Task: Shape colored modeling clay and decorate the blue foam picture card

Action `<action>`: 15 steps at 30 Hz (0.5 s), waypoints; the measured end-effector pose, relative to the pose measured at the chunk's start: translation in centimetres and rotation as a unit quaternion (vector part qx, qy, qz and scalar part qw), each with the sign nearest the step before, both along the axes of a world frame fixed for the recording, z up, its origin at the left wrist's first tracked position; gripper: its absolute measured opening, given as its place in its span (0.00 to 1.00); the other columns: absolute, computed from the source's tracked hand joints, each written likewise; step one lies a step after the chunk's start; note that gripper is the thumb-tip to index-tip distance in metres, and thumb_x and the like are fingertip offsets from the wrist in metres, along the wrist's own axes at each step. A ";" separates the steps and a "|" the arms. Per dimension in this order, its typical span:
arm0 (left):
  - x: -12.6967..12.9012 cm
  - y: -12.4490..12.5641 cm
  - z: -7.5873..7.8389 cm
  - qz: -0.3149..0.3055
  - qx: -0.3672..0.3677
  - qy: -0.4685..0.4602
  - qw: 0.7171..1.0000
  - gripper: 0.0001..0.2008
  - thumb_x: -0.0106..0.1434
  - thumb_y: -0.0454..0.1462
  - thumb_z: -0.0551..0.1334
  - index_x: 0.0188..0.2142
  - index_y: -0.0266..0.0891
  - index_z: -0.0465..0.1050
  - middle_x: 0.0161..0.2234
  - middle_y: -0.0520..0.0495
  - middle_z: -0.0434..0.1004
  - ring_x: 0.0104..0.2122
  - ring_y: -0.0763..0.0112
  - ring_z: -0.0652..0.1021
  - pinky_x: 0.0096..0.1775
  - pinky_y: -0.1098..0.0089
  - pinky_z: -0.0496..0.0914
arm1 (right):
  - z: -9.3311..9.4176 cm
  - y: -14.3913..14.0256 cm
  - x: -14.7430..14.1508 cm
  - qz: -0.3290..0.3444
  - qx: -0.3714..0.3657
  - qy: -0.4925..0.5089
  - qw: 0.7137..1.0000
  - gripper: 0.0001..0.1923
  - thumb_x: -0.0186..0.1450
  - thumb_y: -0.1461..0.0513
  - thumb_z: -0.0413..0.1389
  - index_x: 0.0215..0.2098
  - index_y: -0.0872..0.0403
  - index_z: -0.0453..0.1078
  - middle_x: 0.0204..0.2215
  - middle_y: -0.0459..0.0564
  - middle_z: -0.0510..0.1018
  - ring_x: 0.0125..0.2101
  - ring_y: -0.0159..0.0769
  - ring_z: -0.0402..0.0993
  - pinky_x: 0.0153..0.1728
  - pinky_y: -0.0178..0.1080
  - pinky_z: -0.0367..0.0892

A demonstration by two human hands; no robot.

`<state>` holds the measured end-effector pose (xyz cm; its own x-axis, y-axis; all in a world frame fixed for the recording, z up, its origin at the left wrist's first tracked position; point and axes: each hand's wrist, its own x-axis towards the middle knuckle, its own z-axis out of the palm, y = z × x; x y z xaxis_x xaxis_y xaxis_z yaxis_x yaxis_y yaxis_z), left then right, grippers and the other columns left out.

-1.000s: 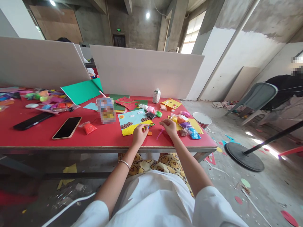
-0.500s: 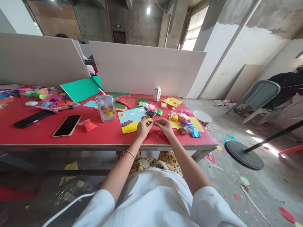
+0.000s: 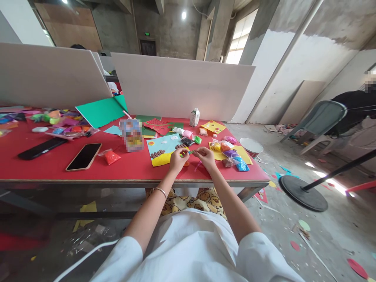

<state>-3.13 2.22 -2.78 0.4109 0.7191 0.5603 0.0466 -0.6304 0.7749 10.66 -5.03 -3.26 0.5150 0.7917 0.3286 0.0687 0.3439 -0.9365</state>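
The window (image 3: 242,37) and ceiling lamp (image 3: 183,15) glare white, shadow darkens beneath the table (image 3: 135,168), and edges stretch.

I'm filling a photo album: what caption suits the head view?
Hands holding a tiny bright piece by a blue-and-yellow picture on a red table, colourful bags to the right.

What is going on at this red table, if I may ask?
A person in a white top is at the red table, with the left hand and right hand close together, pinching a small multicoloured piece whose exact shape is hard to make out. Just beyond the left hand lies a blue-and-yellow picture with a sun and clouds. A thin pink tool lies by the right hand, and coloured bags sit farther right.
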 end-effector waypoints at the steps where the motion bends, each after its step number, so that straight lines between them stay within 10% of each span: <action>1: -0.1 0.1 0.0 0.000 -0.010 -0.004 1.000 0.04 0.56 0.31 0.61 0.31 0.39 0.75 0.31 0.49 0.79 0.29 0.73 0.75 0.33 0.73 0.71 | 0.0 -0.1 0.1 0.000 -0.001 -0.002 1.000 0.24 0.42 0.45 0.68 0.27 0.51 0.69 0.27 0.47 0.81 0.33 0.41 0.80 0.43 0.47 0.75; 10: -0.2 -0.2 -0.1 -0.016 0.048 0.035 0.998 0.04 0.56 0.31 0.64 0.30 0.40 0.77 0.33 0.47 0.81 0.34 0.69 0.78 0.37 0.70 0.73 | 0.1 -0.6 -0.3 0.018 -0.036 -0.052 0.998 0.22 0.45 0.47 0.67 0.30 0.53 0.75 0.28 0.51 0.82 0.31 0.43 0.79 0.39 0.47 0.75; 15: -0.3 -0.6 -0.2 -0.037 0.060 0.044 0.997 0.09 0.57 0.30 0.64 0.37 0.40 0.78 0.36 0.46 0.80 0.33 0.71 0.78 0.39 0.69 0.73 | 3.2 -4.3 1.1 -0.024 -0.130 -0.277 0.952 0.11 0.56 0.53 0.60 0.31 0.51 0.75 0.31 0.50 0.82 0.32 0.42 0.78 0.37 0.45 0.74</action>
<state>-3.39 1.63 -3.01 0.5120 0.6147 0.6000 0.0601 -0.7224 0.6889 11.78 -9.34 -0.09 0.3568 0.8636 0.3562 0.5872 0.0893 -0.8045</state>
